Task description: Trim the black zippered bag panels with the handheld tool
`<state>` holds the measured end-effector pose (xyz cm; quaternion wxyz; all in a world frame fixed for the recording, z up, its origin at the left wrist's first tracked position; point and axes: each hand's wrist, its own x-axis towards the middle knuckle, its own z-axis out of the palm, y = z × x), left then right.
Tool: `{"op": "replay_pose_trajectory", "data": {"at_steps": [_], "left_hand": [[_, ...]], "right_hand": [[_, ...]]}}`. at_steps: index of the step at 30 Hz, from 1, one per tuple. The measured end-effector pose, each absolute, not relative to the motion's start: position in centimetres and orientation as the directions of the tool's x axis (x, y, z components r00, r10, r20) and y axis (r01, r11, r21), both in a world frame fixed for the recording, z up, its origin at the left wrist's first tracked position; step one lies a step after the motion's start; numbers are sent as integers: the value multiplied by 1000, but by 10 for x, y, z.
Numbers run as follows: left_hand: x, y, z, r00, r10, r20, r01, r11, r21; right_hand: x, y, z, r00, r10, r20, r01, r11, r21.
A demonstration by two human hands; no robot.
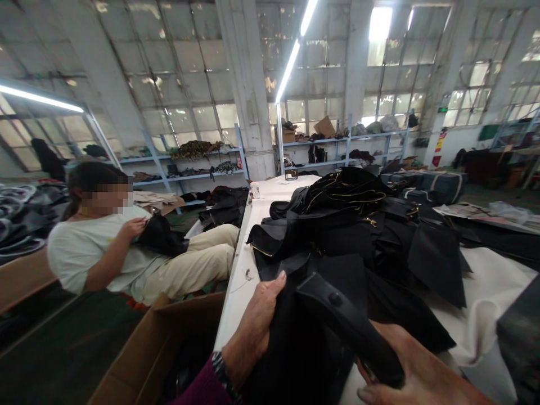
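Left hand: here at the near side of the table, the person's left hand (255, 320) pinches the edge of a black fabric piece (291, 343), thumb on top!
Right hand: over at the lower right, the right hand (415, 365) is wrapped firmly around the handle of a dark tool (343, 323).
Tool: its broad head lies across the view of the fabric, pointing up and left; whether they touch, one cannot tell.
Fabric: it hangs below the left hand, just in front of a big heap of black pieces (346, 194), gold zippers glinting among them.
Table: white top (236, 295) under the heap, pale cloth (493, 287) to the right.
Left flank: a cardboard box (141, 349) beside the table, and a seated co-worker (105, 253) handling a black item (160, 236).
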<state>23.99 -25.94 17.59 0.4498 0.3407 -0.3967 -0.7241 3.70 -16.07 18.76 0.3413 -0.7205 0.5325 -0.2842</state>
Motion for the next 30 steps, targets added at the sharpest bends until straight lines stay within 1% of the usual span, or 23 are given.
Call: {"op": "replay_pose_trajectory", "data": {"at_steps": [4, 7, 11, 15, 18, 20, 23, 25, 27, 29, 30], "left_hand": [[233, -249, 166, -341, -933, -113, 386, -249, 888], [230, -251, 159, -313, -945, -100, 453, -240, 859], [232, -263, 153, -276, -955, -111, 517, -244, 821], [232, -267, 149, -292, -952, -90, 527, -239, 815], [230, -261, 148, -259, -963, -71, 531, -204, 822], [230, -257, 149, -277, -959, -65, 516, -206, 832], [233, -254, 152, -351, -936, -39, 501, -223, 837], [239, -256, 155, -380, -925, -27, 492, -227, 840], [248, -264, 159, -349, -935, -57, 463, -225, 857], [260, -275, 163, -252, -963, -100, 423, -202, 883], [267, -281, 166, -192, -977, -95, 406, -167, 898]], "right_hand": [[46, -172, 198, 298, -955, 15, -502, -170, -848], [44, -179, 205, 299, -954, -7, -480, -144, -865], [31, -174, 207, 268, -964, 2, -521, -146, -841], [27, -158, 201, 240, -971, 7, -623, -160, -766], [35, -157, 197, 259, -966, -8, -608, -156, -778], [41, -163, 196, 272, -962, -26, -572, -139, -809], [47, -173, 198, 305, -951, -52, -524, -121, -843], [47, -176, 201, 292, -956, -39, -512, -121, -850], [41, -173, 204, 248, -969, -17, -516, -117, -848], [30, -168, 208, 178, -984, 9, -535, -105, -838], [23, -165, 209, 142, -990, 19, -546, -94, -833]]}}
